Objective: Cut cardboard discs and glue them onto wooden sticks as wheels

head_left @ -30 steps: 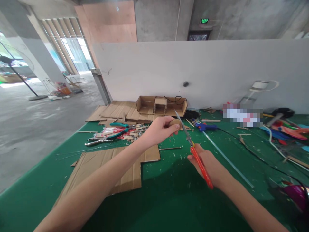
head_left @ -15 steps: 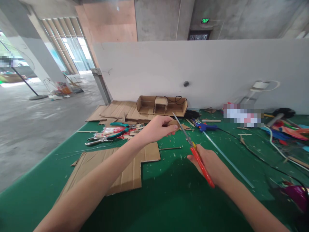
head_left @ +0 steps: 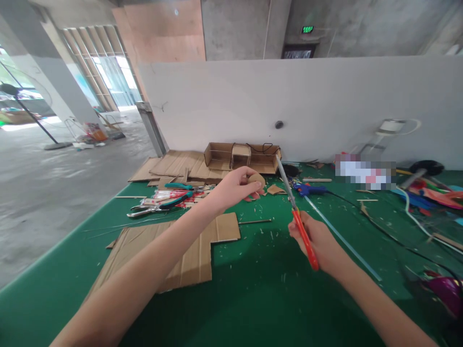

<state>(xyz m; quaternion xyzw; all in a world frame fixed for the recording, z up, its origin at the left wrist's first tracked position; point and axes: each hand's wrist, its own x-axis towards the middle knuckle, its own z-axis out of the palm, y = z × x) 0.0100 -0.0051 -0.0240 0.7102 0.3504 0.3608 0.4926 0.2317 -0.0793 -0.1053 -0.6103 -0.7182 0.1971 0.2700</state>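
Head view: we see the left hand [head_left: 237, 187] raised over the green table [head_left: 253, 289], its fingers pinched closed around a small cardboard piece [head_left: 256, 180] — tan, rounded along its upper edge, only partly visible past the fingertips. The right hand [head_left: 318, 243] is wrapped tight on the red handles of a pair of scissors [head_left: 296, 217]; the grey blades look closed and point up and away, just right of the cardboard piece and apart from it.

The only writing is a green lit sign [head_left: 307, 30] high on the far wall, too small for us to read; a label further right is blurred out.

Below the left forearm lies a notched cardboard sheet [head_left: 181, 255]. Left of the hand rest pliers with teal grips [head_left: 159, 205] — beyond it, an open cardboard box [head_left: 241, 157] stands against the white partition. A blue glue gun [head_left: 307, 189] lies behind the scissors, and small scraps dot the table.
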